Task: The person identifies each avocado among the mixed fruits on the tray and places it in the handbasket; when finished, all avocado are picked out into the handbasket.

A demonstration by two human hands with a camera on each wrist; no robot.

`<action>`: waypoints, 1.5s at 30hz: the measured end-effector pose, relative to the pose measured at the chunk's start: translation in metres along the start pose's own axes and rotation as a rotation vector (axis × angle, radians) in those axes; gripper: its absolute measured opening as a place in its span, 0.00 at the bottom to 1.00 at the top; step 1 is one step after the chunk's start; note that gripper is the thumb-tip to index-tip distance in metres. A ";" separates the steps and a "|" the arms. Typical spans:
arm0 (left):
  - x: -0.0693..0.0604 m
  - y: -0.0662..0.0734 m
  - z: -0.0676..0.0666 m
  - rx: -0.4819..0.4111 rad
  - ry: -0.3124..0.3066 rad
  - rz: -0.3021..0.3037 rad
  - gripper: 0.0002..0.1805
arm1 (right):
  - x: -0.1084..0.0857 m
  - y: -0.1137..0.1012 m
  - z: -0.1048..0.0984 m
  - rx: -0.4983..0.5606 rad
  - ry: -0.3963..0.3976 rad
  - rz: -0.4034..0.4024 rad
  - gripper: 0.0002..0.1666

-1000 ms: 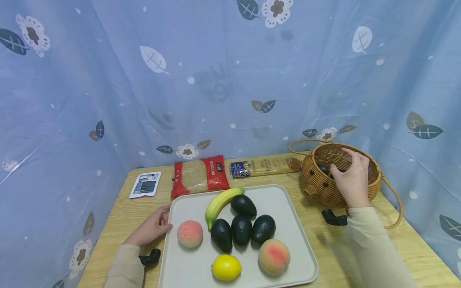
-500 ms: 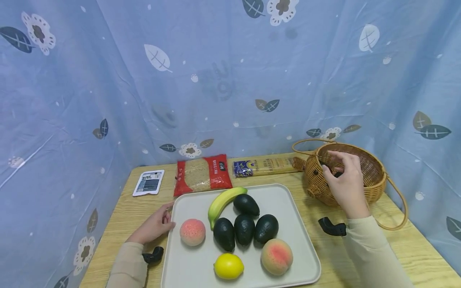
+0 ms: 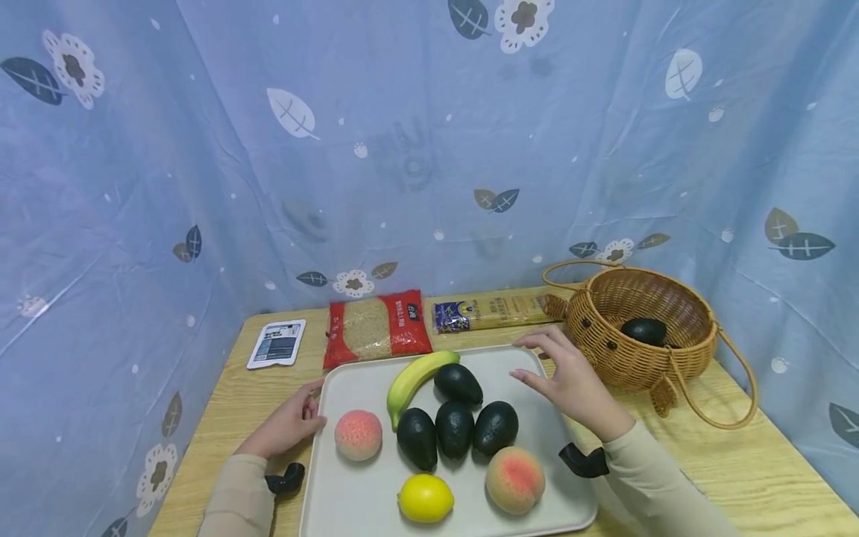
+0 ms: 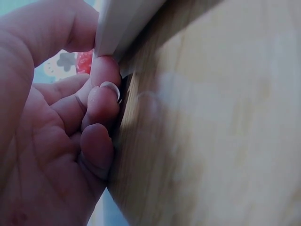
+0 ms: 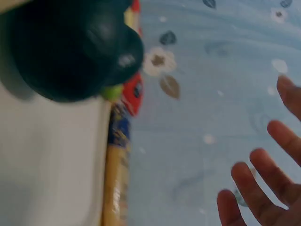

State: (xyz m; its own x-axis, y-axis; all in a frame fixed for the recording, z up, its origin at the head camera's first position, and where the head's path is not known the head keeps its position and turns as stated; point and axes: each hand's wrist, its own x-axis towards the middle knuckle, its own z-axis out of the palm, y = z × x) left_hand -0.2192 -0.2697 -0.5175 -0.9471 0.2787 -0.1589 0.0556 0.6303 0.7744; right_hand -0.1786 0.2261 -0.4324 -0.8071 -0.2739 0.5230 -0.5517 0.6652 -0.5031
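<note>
My left hand (image 3: 288,421) holds the left rim of the cream tray (image 3: 349,500). In the left wrist view, thumb and curled fingers (image 4: 104,106) meet at the tray's edge, close to the tabletop. Over the tray's right edge hovers my right hand (image 3: 570,380), fingers spread, holding nothing. Several dark avocados (image 3: 454,430) lie in the tray's middle, beside a banana (image 3: 412,382). A pink peach (image 3: 359,435) sits at left, another peach (image 3: 515,479) at lower right, and a lemon (image 3: 426,498) in front. One dark avocado (image 3: 644,331) rests inside the wicker basket (image 3: 631,365).
Behind the tray lie a red food packet (image 3: 377,326) and a long yellow packet (image 3: 499,310). A small white pouch (image 3: 277,343) is at back left. The basket's handle (image 3: 748,380) sticks out to the right. A blue patterned curtain (image 3: 429,149) encloses the table.
My right hand has left the basket empty-handed and moved left and down to the tray. An avocado now shows in the basket. My left hand stays at the rim.
</note>
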 end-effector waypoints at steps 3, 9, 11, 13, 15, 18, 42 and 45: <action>0.000 -0.002 0.001 0.000 0.000 0.010 0.42 | -0.004 0.001 0.012 0.061 -0.094 -0.040 0.26; 0.001 -0.001 0.001 0.007 0.005 0.011 0.42 | -0.012 0.006 0.027 0.193 -0.365 -0.026 0.20; 0.001 -0.001 0.001 0.008 0.004 0.010 0.42 | -0.014 0.008 0.031 0.224 -0.436 -0.016 0.20; 0.001 -0.001 0.001 0.009 0.006 0.011 0.42 | -0.016 0.009 0.035 0.237 -0.492 -0.008 0.20; 0.000 -0.001 0.001 0.015 0.006 0.014 0.42 | -0.018 0.010 0.039 0.237 -0.529 -0.015 0.20; 0.000 -0.002 0.002 0.025 0.000 0.018 0.42 | -0.021 0.011 0.044 0.239 -0.568 -0.019 0.19; 0.003 -0.005 0.002 0.040 -0.006 0.034 0.41 | -0.026 0.029 0.047 0.237 -0.525 0.058 0.27; 0.002 -0.005 0.002 0.035 -0.007 0.030 0.41 | -0.024 0.030 0.040 0.220 -0.477 0.078 0.27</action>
State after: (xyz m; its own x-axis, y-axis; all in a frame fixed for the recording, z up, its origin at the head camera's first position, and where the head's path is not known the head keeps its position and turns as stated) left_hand -0.2210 -0.2712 -0.5229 -0.9427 0.3028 -0.1402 0.0952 0.6466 0.7568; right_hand -0.1841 0.2246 -0.4873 -0.8251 -0.5492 0.1328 -0.4760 0.5489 -0.6871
